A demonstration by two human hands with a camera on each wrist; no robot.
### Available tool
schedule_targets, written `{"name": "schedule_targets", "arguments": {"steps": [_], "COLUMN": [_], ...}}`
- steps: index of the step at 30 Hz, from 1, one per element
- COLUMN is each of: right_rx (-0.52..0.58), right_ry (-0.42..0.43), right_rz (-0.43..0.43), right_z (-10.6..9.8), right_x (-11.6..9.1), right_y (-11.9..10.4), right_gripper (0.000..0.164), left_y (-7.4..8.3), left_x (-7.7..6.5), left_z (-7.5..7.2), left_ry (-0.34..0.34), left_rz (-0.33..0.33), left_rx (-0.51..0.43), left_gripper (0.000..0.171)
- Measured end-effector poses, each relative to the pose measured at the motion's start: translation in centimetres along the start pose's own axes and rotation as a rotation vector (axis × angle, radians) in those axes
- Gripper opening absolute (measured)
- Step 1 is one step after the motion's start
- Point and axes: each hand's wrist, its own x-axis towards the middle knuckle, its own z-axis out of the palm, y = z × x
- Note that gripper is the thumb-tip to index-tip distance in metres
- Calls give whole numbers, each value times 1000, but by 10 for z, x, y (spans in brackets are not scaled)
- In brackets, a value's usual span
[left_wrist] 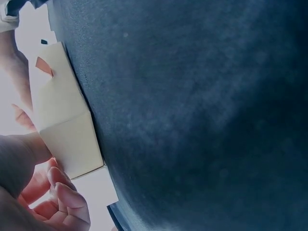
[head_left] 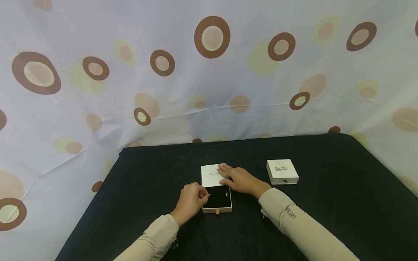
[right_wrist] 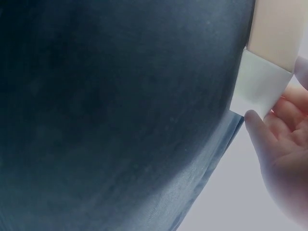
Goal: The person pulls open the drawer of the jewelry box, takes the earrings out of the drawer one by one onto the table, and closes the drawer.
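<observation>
A small white jewellery box stands on the table with its black-lined drawer (head_left: 218,201) pulled out towards me. An orange pull tab (head_left: 217,212) sticks out of the drawer's front. On the lining's right side shows a small silver earring (head_left: 226,194). My left hand (head_left: 192,197) is at the drawer's left side, thumb and forefinger pinching at another tiny silver earring (head_left: 209,195), mostly hidden by the fingertips. Stretched fingers of my right hand (head_left: 240,179) rest on the box's white sleeve (head_left: 210,175), partly covering its printed lettering. The right wrist view shows a fingertip (right_wrist: 251,117) touching the sleeve's corner.
A second white box (head_left: 282,171), closed, with printed lettering and a dark tab, stands to the right beyond my right forearm. Black cloth (head_left: 156,170) covers the table. Behind its far edge hangs a white curtain (head_left: 183,90) with brown circles.
</observation>
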Motion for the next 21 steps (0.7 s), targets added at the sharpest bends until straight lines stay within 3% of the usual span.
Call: {"name": "schedule_targets", "arguments": {"steps": [21], "right_rx": [-3], "right_ry": [7], "right_rz": [-19], "right_z": [1], "right_x": [0], "right_y": [2], "right_gripper": [54], "left_y": [2], "left_x": [-4], "left_z": [-1], "left_ry": [18], "left_rz": [4], "left_rx": [9], "left_gripper": [8]}}
